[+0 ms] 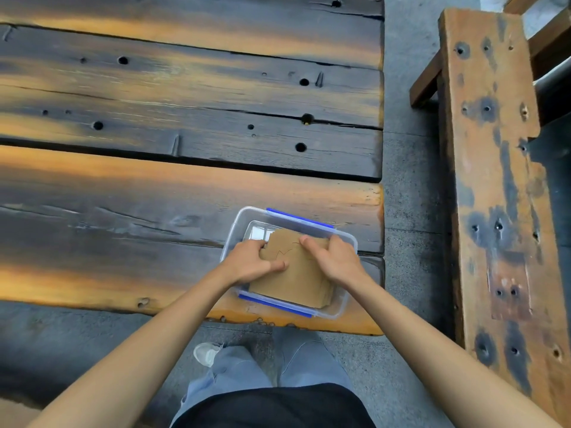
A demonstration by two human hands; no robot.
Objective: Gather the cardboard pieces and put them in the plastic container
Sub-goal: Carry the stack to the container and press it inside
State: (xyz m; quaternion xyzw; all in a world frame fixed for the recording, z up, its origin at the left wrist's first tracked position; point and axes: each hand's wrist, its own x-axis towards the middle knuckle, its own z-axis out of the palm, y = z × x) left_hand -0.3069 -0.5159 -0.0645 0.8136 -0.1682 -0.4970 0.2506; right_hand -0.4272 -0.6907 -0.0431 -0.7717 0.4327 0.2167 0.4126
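Left hand point(251, 262): fingers curled over the left edge of the cardboard point(293, 273), thumb laid flat on its top face; gripping the stack, not spread.

Right hand point(332, 257): fingers bent down over the right edge of the cardboard, thumb pressing on the top face near the far end; likewise closed on the stack.

Cardboard: brown pieces in a stack (exact count cannot be told), held between both hands, sitting inside the box point(347, 301). The near end lies low by the box's near wall; the far end is tilted up a little, near rim level. A thin jagged line shows on the top piece.

Box: clear plastic, rectangular, open at the top, with blue clips point(275, 304) on the near and far long sides. A bare strip of clear bottom shows beyond the cardboard, at the box's far left corner.

Table point(154, 196): dark, weathered planks with orange streaks and round holes; the box stands on its near right corner, close to the near edge.

Bench point(494, 180): worn wooden plank, well apart from the box to the right, across a strip of grey floor point(411, 180).

Below the box: grey trousers point(244, 366), one pale shoe point(205, 353), a dark shirt hem.
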